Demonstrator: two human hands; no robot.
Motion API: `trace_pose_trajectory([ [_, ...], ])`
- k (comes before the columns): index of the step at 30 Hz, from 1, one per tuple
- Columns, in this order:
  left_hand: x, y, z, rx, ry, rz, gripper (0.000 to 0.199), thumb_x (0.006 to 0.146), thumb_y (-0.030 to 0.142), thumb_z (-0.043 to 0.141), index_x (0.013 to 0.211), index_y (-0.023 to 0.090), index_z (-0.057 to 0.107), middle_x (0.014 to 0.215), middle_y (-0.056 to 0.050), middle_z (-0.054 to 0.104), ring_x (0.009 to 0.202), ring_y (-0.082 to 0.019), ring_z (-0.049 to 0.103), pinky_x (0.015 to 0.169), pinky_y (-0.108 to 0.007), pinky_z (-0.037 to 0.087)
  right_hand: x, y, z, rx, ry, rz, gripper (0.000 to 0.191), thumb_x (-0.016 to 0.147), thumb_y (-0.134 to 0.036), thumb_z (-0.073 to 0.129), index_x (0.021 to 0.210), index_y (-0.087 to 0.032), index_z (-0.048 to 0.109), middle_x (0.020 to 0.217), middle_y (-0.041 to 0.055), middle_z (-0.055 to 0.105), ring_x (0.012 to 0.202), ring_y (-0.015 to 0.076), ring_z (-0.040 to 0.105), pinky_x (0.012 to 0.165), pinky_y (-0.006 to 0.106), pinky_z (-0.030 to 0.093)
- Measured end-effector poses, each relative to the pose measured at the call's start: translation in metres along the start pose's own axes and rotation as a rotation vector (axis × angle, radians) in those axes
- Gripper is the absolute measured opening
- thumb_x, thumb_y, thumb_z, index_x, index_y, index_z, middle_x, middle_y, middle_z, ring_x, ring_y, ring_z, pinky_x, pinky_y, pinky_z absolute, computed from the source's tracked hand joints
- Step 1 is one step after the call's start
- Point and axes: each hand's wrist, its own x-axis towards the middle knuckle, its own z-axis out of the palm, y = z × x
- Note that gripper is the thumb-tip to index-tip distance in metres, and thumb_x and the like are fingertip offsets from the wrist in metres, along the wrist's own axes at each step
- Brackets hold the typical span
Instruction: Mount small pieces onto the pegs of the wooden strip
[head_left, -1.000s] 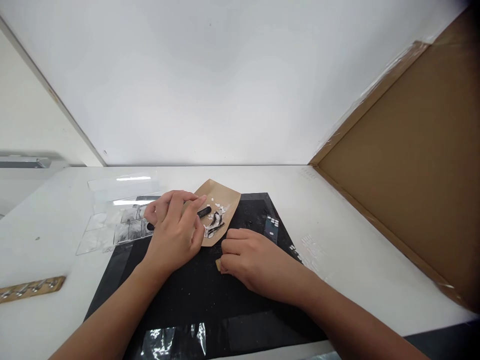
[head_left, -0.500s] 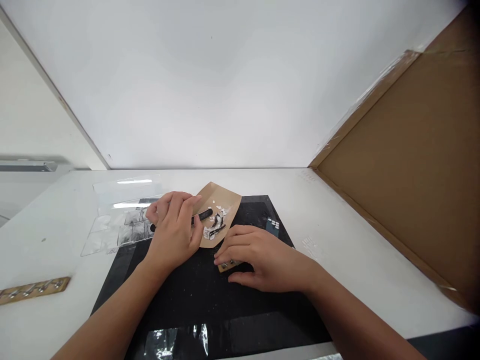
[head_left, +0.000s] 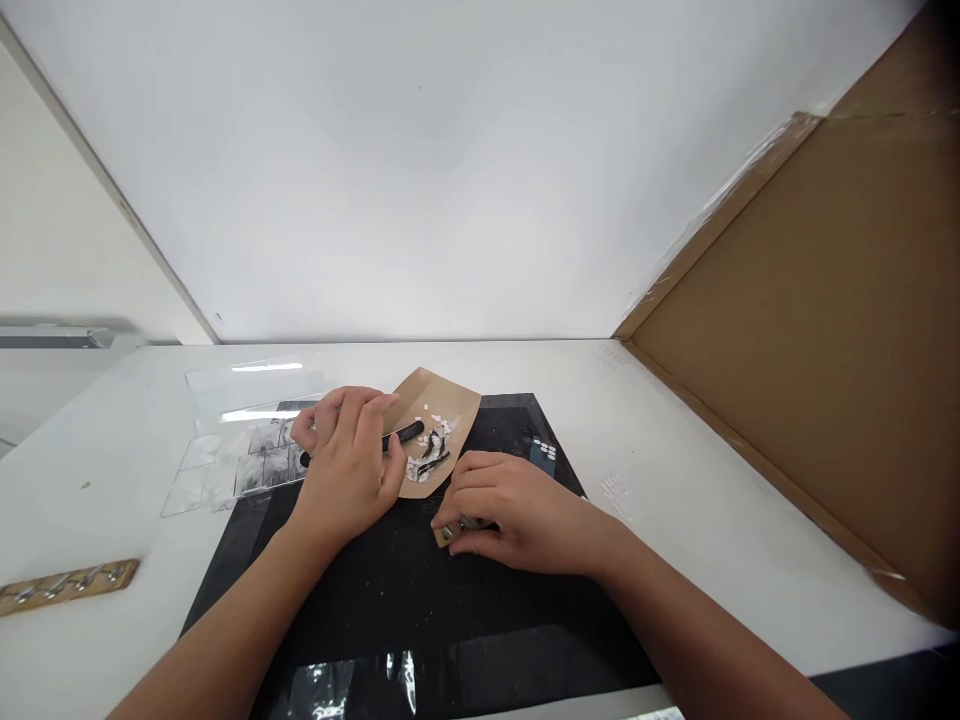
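My left hand is closed round a slim black stick-like tool, whose rounded end points over the brown paper sheet. Small white bits and dark strips lie on that paper. Just right of it, my right hand has its fingers and thumb around a small wooden piece with metal fittings, resting on the black mat. Most of this piece is hidden under the hand.
A clear lidded compartment box with white bits stands behind my left hand. At far left lies a wooden strip with metal fittings. A blue card with white ovals and clear stickers lie right. A cardboard panel borders the right side.
My right thumb has moved up against the wooden piece, so the fingers and thumb now close around it. My left hand and the black tool stay almost in place.
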Motion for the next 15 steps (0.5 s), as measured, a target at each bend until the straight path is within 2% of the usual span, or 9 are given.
trace_pose_trajectory([
  [12, -0.0010, 0.0015, 0.0001, -0.002, 0.003, 0.009, 0.039, 0.094, 0.018, 0.062, 0.132, 0.017, 0.055, 0.127, -0.016, 0.062, 0.124, -0.037, 0.051, 0.103, -0.054, 0.043, 0.0000, 0.0008, 0.0029, -0.039, 0.015, -0.018, 0.015, 0.093, -0.024, 0.080, 0.108, -0.020, 0.077, 0.100, 0.0010, 0.081, 0.099, 0.0207, 0.067, 0.096, 0.037, 0.054],
  [15, -0.0006, 0.0012, -0.0003, -0.002, 0.006, 0.012, 0.039, 0.093, 0.018, 0.062, 0.131, 0.017, 0.056, 0.127, -0.015, 0.063, 0.123, -0.037, 0.051, 0.103, -0.055, 0.043, -0.0010, 0.0015, -0.0007, -0.037, 0.000, -0.009, 0.022, 0.092, -0.027, 0.082, 0.112, -0.021, 0.076, 0.106, 0.0028, 0.079, 0.103, 0.0218, 0.066, 0.099, 0.038, 0.052],
])
